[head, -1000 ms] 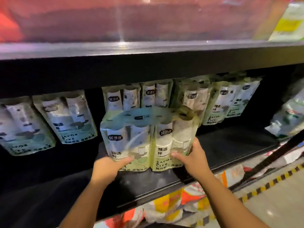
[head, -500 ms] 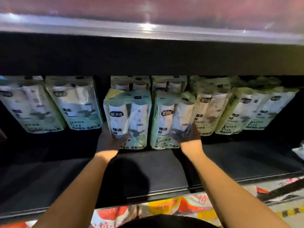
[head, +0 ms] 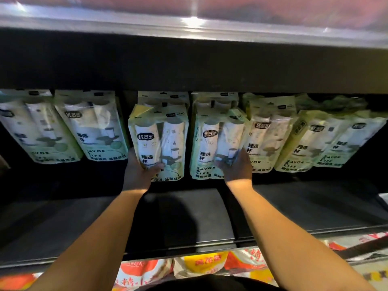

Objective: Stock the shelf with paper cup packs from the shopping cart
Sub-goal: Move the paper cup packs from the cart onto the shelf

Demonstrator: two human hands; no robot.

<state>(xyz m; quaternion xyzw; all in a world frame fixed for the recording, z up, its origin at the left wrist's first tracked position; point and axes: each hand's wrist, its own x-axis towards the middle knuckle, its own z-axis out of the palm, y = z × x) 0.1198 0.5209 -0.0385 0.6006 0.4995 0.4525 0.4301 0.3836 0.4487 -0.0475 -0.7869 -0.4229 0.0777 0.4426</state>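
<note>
Standing on the shelf (head: 189, 217) at 12 o'clock, left cup pack (head: 165, 141) beside right cup pack (head: 210, 143), left grip (head: 139, 171) curled round the former's lower edge, right grip (head: 237, 166) curled round the latter's corner; matching packs (head: 98, 127) at 9 and 3 o'clock

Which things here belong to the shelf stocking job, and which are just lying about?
In the job: left hand, holding one pale green plastic-wrapped paper cup pack; right hand, holding the neighbouring pack; black shelf board.
Lying about: red and yellow printed bags under the shelf.
</note>
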